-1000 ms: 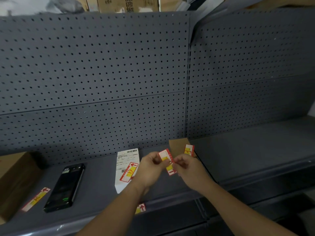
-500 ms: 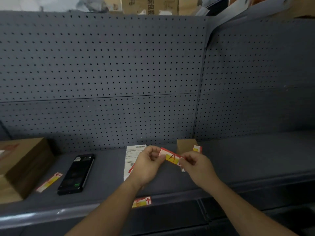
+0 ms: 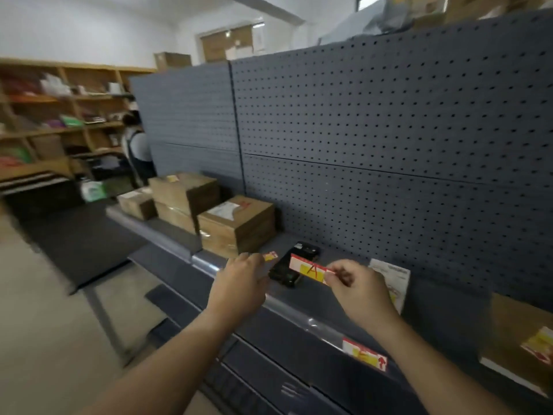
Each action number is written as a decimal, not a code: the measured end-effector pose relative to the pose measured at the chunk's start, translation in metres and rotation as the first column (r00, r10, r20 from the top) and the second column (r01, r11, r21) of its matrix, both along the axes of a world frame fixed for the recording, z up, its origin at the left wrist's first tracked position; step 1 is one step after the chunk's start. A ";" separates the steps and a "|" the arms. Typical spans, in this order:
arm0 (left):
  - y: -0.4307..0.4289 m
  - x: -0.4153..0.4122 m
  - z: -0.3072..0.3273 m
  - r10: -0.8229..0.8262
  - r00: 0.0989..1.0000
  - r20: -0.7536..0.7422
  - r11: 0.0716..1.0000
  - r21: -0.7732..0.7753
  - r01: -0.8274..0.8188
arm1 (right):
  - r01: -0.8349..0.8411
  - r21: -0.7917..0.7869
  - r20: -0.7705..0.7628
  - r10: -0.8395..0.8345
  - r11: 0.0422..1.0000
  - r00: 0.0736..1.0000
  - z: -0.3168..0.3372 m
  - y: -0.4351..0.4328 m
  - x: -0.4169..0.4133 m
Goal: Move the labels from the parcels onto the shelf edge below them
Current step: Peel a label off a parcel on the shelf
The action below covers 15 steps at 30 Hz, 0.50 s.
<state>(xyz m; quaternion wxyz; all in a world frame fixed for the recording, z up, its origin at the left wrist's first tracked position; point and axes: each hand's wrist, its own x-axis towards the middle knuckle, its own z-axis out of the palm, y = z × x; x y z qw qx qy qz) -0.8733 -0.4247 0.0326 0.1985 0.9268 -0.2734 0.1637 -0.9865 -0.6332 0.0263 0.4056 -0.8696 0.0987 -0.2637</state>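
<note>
Right hand (image 3: 359, 292) pinches the held label (image 3: 308, 269) by its right end, thumb against forefinger. The rest of the red-yellow strip sticks out to the left in the air, above the shelf and just in front of the black phone (image 3: 294, 265). Left hand (image 3: 239, 283) is near the strip's free end but apart from it, back of the hand to the camera and fingers curled under, so I cannot tell if it holds anything. A loose label (image 3: 270, 256) lies on the shelf just beyond it. The held label looks paper-thin, close to weightless and floppy, and it sags slightly from the one-end pinch. The back is probably tacky, so it may curl, stick to fingers or fold onto itself. Best hold is likely at the very ends or corners, one hand per end, pulled flat, with skin kept off the glue side. Then it gets pressed onto the shelf edge (image 3: 287, 310), which looks glossy and smooth, so it should need a firm rub to set. An edge label (image 3: 363, 354) already sits near right, below the white parcel (image 3: 392, 280). The brown parcel (image 3: 508, 333) at far right has a label on it, as does the cardboard box (image 3: 236, 229) at far left. The frame is blurred, so the print is unreadable.
</note>
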 end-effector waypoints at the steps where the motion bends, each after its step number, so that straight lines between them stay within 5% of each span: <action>1: 0.022 0.001 0.001 0.059 0.998 0.017 0.998 0.023 -0.060 | -0.055 -0.001 0.004 0.055 0.998 0.998 0.001 0.015 0.010; 15: 0.303 0.034 0.011 0.528 0.845 0.083 0.848 -0.004 -0.530 | -0.549 -0.119 0.082 0.559 0.828 0.825 0.028 0.270 0.158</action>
